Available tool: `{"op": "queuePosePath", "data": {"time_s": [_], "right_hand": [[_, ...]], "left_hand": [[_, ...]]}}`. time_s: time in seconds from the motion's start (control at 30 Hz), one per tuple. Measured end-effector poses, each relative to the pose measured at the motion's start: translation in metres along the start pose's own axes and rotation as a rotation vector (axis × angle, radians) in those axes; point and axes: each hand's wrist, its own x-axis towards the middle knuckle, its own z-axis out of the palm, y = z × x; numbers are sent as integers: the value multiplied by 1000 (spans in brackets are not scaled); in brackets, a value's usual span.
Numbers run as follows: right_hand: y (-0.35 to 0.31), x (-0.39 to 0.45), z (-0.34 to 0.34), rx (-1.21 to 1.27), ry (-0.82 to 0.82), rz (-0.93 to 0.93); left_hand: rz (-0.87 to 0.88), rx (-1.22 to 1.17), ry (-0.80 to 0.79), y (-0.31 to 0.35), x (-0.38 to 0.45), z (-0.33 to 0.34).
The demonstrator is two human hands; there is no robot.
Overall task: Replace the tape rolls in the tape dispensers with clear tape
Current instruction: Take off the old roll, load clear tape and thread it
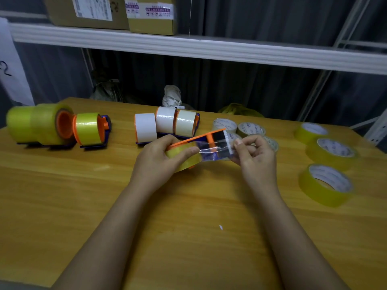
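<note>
A packing room: labelled cartons (109,11) on metal shelving (209,49) (tape rolls (326,183) below).

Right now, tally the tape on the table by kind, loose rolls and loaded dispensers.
Loose yellowish rolls, right side: 3
Dispensers with yellowish tape, left: 3
Dispensers with white tape: 3
Dispenser held in the hands: 1
Total: 10
The pale rolls behind the hands are partly hidden and not counted.

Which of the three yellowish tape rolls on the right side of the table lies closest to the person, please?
The nearest roll, lowest in the view, beside the right forearm; the other two sit farther back toward the shelf.
</note>
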Motion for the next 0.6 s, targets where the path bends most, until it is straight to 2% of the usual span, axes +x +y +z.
{"op": "queuePosePath", "data": {"time_s": [0.33, 0.43, 0.6], "right_hand": [[0, -3, 4, -49, -21, -51], [1, -3, 4, -48, -16, -54], [-3, -4, 5, -26, -27, -54]], "left_hand": [[183, 496, -195, 23, 13, -1], [152, 481, -250, 24, 20, -1], [104, 374, -221, 21, 18, -3]]}}
